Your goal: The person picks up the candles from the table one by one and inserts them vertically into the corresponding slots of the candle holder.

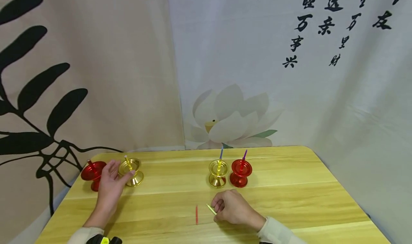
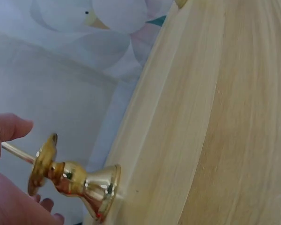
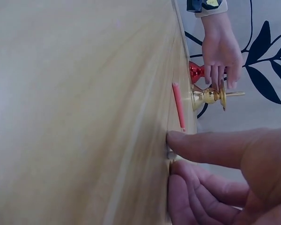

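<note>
Four holders carry candles, the red candle (image 1: 196, 214) lies loose, right hand (image 1: 232, 207) pinches a yellow candle (image 1: 211, 209), left hand (image 1: 111, 184) rests loose-fingered by the gold holder (image 1: 131, 171).

1. Both hands are bare: no gloves, no rings to be seen.
2. The left hand (image 1: 111, 187) comes out of a pale cream sleeve (image 1: 84, 234) with a snug cuff.
3. A black device with a yellow mark (image 1: 104, 240) sits at that wrist.
4. The right hand (image 1: 234, 207) wears a matching cream sleeve (image 1: 276, 232).
</note>
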A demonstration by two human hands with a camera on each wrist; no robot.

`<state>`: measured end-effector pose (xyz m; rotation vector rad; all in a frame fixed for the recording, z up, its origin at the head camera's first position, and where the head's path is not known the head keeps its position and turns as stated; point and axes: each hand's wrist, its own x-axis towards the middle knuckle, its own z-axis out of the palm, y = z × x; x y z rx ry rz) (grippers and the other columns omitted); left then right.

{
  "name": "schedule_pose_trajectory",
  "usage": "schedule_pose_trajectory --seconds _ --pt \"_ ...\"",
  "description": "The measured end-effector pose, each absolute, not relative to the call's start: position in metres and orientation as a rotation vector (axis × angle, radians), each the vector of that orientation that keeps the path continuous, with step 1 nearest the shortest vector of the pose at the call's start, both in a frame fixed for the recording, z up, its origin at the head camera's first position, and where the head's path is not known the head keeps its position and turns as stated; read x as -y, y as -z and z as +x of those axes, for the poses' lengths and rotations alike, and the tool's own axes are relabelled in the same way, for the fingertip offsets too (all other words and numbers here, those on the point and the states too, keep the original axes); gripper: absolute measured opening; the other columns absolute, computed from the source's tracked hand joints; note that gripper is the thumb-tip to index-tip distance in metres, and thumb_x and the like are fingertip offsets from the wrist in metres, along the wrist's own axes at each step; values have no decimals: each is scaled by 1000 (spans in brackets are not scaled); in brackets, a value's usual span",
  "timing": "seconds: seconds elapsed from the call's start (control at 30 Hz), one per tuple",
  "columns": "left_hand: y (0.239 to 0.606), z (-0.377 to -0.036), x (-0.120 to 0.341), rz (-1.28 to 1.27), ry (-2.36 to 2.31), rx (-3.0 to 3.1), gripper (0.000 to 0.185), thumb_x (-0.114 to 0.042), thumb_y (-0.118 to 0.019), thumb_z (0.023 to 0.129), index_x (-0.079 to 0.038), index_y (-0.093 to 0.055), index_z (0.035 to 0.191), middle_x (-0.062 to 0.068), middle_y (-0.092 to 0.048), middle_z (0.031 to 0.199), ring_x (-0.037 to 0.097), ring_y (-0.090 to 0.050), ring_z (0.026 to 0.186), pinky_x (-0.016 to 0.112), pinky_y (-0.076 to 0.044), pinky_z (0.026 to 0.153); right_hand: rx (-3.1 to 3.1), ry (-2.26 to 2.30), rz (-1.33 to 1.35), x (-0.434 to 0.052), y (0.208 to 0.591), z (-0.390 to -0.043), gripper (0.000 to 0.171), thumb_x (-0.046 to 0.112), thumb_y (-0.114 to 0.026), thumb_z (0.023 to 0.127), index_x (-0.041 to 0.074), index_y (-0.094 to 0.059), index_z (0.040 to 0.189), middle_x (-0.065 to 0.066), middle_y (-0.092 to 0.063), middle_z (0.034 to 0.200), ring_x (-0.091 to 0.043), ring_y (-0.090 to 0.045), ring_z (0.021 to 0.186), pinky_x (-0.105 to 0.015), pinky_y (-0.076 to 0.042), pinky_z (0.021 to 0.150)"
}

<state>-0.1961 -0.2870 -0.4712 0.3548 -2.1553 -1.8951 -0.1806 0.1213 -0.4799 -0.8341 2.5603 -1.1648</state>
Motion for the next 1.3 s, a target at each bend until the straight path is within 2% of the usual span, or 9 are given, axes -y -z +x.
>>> schedule_pose_trajectory --seconds 0.2,0.37,0.73,1.0,1.3 --pt "477 -205 293 371 2008 2197 114 -6 -76 104 -12 11 176 17 -7 182 32 -10 167 46 -14 133 -2591 1148 -840 -121 481 -182 34 -6 -100 70 9 -76 88 11 -69 77 4 -63 70 -20 -57 69" --pt "482 -210 297 359 2027 2225 116 -7 -78 102 -13 11 176 20 -3 182 35 -9 167 47 -14 133 -2616 1115 -847 -122 480 -182 34 -5 -101 70 11 -76 87 12 -68 76 4 -62 69 -20 -56 69" --pt "488 -212 297 355 2004 2238 110 -10 -78 104 -14 4 178 25 -15 179 40 -23 163 47 -23 132 -2625 1072 -803 -124 477 -180 32 -3 -100 71 13 -75 85 16 -67 73 3 -62 67 -24 -55 75" --pt "492 -212 295 359 1961 2251 103 -12 -76 106 -11 -2 178 26 -22 177 39 -30 160 27 -34 124 -2651 1032 -811 -124 476 -180 33 -3 -99 71 15 -74 82 19 -66 71 4 -60 66 -25 -54 76" --pt "493 -214 293 349 1968 2280 100 -14 -75 107 -10 -3 177 28 -24 176 40 -31 160 30 -37 123 -2671 1009 -817 -123 477 -180 32 -4 -95 70 16 -73 81 20 -65 69 4 -58 64 -24 -53 72"
